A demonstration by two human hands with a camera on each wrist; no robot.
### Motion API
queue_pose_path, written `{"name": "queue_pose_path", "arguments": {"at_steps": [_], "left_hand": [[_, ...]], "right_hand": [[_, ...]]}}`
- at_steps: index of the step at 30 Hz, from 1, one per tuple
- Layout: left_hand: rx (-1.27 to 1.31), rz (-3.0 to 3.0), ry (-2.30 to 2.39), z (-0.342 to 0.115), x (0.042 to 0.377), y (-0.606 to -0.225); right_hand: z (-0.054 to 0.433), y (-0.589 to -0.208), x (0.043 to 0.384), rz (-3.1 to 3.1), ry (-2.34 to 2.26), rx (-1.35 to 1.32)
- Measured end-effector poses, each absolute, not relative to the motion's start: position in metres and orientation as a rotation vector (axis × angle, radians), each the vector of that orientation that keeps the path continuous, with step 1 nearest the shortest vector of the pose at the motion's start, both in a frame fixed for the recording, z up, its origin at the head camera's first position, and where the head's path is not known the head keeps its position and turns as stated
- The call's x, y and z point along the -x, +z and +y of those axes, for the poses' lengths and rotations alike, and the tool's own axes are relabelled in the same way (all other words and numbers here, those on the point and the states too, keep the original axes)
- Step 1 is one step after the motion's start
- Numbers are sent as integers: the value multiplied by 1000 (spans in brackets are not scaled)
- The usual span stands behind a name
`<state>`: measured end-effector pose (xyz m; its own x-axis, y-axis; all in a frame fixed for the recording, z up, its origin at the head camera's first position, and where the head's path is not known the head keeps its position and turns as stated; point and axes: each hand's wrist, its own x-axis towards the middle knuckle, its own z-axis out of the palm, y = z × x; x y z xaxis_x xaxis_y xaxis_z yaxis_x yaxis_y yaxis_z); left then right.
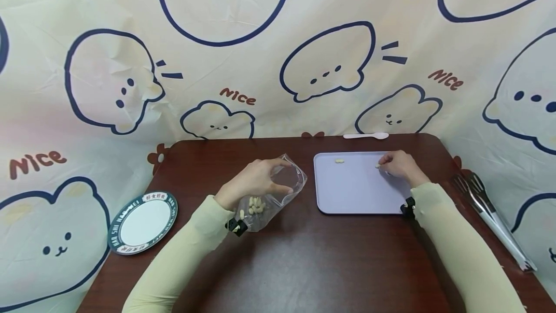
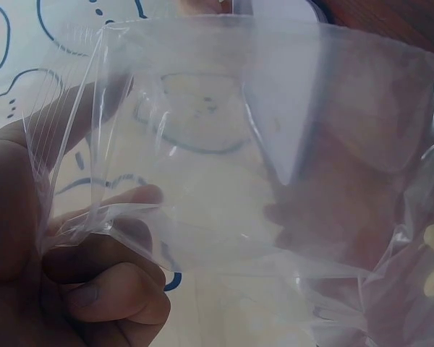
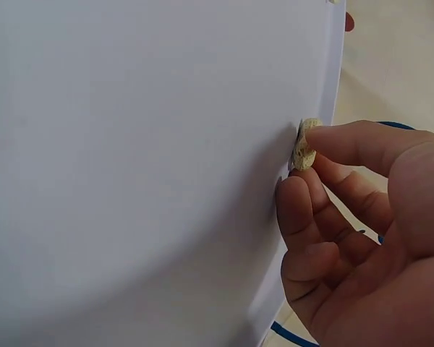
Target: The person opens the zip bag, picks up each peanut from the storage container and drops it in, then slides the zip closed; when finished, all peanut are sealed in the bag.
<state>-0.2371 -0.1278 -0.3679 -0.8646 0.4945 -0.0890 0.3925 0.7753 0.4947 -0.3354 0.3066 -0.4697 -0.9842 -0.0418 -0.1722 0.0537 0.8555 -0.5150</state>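
Observation:
My left hand (image 1: pixel 254 177) grips a clear plastic bag (image 1: pixel 278 209) near its mouth, thumb and forefinger spread wide along the film. Unshelled peanuts (image 1: pixel 256 205) lie bunched low in the bag; a few show at the edge of the left wrist view. Over the far right part of a pale lilac tray (image 1: pixel 356 187), my right hand (image 1: pixel 401 165) pinches a single peanut (image 3: pixel 304 148) between thumb and fingertips, close to the tray's raised rim. Another peanut (image 1: pixel 340 161) lies on the tray near its back edge, left of the right hand.
A white plate with a green lettered rim (image 1: pixel 145 223) sits at the table's left edge. Behind the tray lies a white spoon (image 1: pixel 367 135). Long metal tongs with fork-like ends (image 1: pixel 495 221) lie along the right edge. Cartoon-printed cloth (image 1: pixel 321 120) hangs around the brown table (image 1: pixel 278 274).

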Motion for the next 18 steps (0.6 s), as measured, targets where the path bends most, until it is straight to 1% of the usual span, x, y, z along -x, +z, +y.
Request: {"name": "queue_pose_path", "arguments": {"at_steps": [10,18], "left_hand": [[-686,2756,714,-129,236,-368],[-679,2763,708,-129,235,-367]], "right_hand": [[301,-462,333,2830,-809,22],[273,-442,324,2854,-938,205]]}}
